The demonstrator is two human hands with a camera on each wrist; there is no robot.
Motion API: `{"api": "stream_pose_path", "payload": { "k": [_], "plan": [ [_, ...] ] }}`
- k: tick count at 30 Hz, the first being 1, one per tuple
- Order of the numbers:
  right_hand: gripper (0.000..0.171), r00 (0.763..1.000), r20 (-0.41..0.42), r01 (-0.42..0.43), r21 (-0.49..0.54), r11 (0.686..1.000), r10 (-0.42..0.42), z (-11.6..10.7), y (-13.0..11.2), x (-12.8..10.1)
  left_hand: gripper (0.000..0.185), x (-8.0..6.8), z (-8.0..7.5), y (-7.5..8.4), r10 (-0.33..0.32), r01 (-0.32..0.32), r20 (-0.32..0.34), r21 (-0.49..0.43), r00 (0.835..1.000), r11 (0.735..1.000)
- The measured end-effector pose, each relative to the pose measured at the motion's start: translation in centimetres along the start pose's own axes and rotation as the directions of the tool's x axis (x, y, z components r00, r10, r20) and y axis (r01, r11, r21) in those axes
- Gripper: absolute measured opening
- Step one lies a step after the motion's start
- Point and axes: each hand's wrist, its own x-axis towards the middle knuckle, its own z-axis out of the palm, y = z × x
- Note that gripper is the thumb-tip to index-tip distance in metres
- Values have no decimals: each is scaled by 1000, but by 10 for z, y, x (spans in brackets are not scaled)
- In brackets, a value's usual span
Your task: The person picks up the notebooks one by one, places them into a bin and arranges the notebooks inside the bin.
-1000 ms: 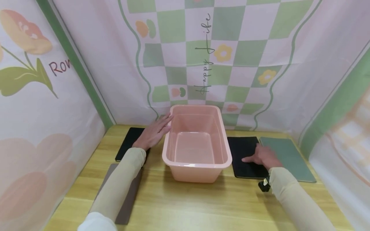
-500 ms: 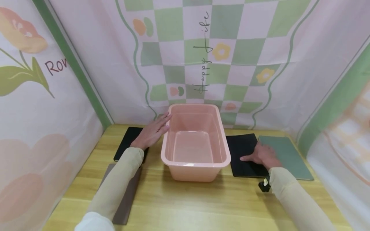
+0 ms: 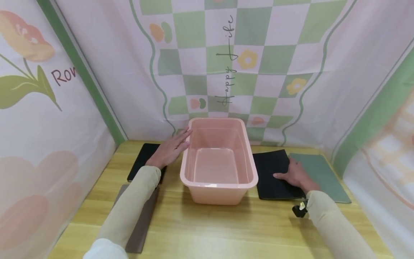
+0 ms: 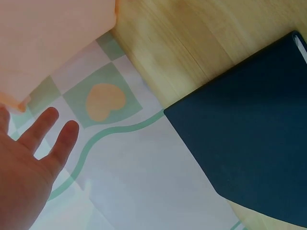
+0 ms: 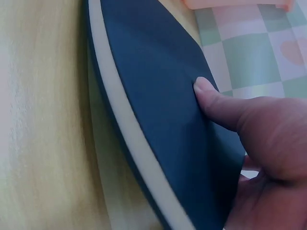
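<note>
Fingers fairly straight, my left hand (image 3: pixel 169 151) rests against the left rim of a pink plastic basin (image 3: pixel 219 185). In the left wrist view its spread fingertips lie right by the basin's edge. My right hand (image 3: pixel 298 175) pinches a black notebook (image 3: pixel 268 172) right of the basin, near the notebook's right edge. The right wrist view has the thumb pressed into the dark cover (image 5: pixel 158 81), while the other fingers curl behind the far edge, mostly hidden. There the pale page edges (image 5: pixel 125 120) show, and the notebook looks tilted and slightly bowed.
A green notebook (image 3: pixel 318 172) lies to the right, partly behind the right hand. Beneath the left arm are another black notebook (image 3: pixel 142 158) and a brown one (image 3: pixel 142 230). Printed fabric (image 3: pixel 129 72) hangs close behind and beside the wooden table (image 3: pixel 207 230).
My right hand has shifted slightly right, its thumb sliding toward the notebook's right edge. That black notebook has turned a little and its right side has shifted. The left hand stays at the basin rim.
</note>
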Motion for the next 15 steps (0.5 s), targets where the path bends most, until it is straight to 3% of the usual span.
{"api": "stream_pose_path", "payload": {
  "k": [4, 15],
  "plan": [
    [110, 999, -25, 39, 38, 999, -38, -1, 1, -1, 59, 0, -1, 1, -20, 20, 2, 1, 1000, 1000],
    [86, 1000, -9, 29, 167, 986, -28, -1, 7, -7, 59, 0, -2, 2, -18, 18, 11, -4, 1000, 1000]
  ]
}}
